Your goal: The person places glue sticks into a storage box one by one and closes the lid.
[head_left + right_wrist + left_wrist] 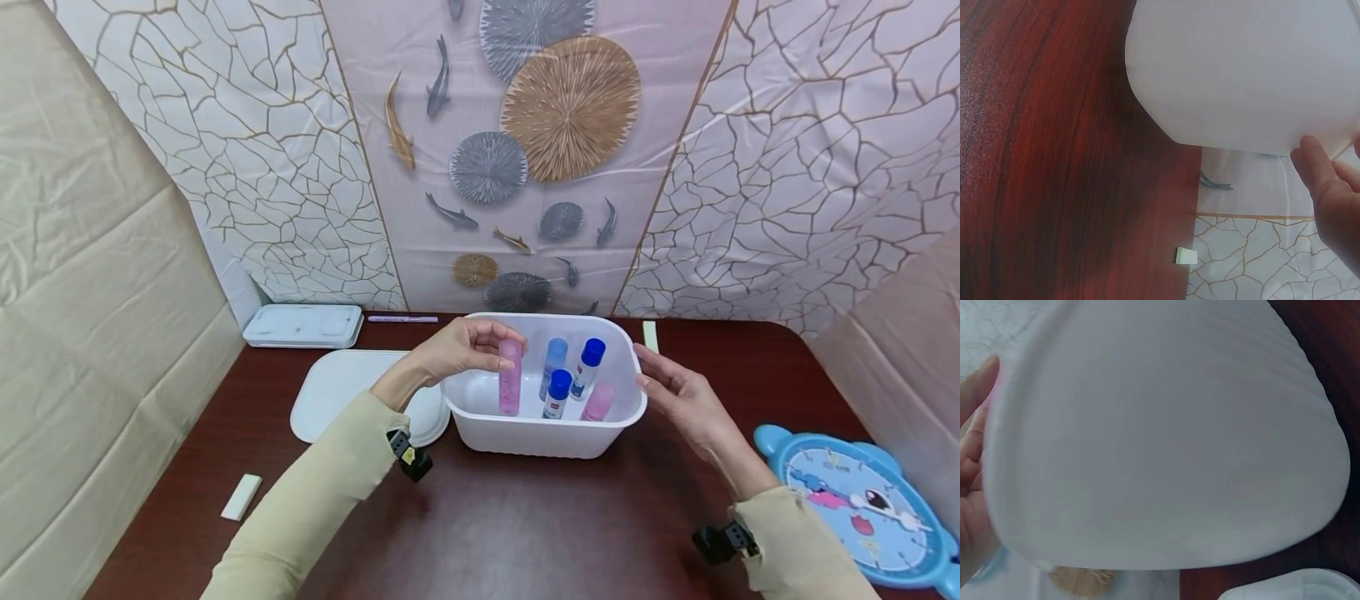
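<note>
A white plastic bin stands on the table, holding several glue sticks. My left hand reaches over its left end and pinches an upright pink glue stick between thumb and fingers. Inside, to the right, are a light blue stick, two white glue sticks with dark blue caps, and another pink one. At the bin's right end, my right hand touches the rim with fairly straight fingers. In the left wrist view the bin's wall hides most of the glue stick.
Left of the bin lies a white lid, with a white case and a purple pen behind. A white block lies front left, a pale green block back right. A blue clock sits at the right.
</note>
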The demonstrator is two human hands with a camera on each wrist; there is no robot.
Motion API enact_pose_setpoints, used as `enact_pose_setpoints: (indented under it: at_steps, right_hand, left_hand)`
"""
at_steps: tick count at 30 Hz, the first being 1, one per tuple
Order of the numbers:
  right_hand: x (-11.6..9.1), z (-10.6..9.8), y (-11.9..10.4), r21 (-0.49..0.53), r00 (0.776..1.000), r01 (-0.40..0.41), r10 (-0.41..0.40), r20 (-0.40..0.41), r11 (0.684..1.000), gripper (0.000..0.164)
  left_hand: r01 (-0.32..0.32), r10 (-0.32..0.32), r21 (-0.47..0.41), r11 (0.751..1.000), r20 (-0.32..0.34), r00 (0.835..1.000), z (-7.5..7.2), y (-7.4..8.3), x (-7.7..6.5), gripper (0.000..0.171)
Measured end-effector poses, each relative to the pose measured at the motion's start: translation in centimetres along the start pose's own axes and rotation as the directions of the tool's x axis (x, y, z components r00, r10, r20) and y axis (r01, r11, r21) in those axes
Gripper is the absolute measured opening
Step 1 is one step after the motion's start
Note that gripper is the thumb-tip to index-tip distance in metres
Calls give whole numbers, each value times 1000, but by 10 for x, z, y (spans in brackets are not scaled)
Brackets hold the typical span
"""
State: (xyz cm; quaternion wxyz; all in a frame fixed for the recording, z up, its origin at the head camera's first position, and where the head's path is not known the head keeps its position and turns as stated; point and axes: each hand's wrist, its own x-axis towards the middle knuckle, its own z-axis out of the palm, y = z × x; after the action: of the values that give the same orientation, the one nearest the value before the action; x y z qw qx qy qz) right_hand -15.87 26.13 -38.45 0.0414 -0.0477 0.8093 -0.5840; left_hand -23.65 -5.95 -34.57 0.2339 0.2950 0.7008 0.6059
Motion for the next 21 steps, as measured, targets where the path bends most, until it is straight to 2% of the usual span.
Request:
enact_pose_setpoints:
  at_steps: [5, 12, 16, 21]
  right_hand:
    - [1, 2, 3, 58, 999, 46, -46, 0, 997, 60]
    - [1, 3, 4, 63, 998, 63, -64, 2, 996, 60]
    - [1, 3, 3, 59, 998, 64, -65, 3, 996, 59]
    - [1, 2, 2, 62, 998, 55, -55, 6, 997, 60]
  left_hand:
    - [30, -44, 117, 993, 114, 993, -1, -10, 8, 36]
    - [64, -126, 293, 954, 200, 972, 2, -13, 13, 33]
    - [43, -124, 330, 943, 230, 965, 3, -14, 13, 31]
    - [51, -134, 321, 946, 241, 961, 5, -16, 13, 30]
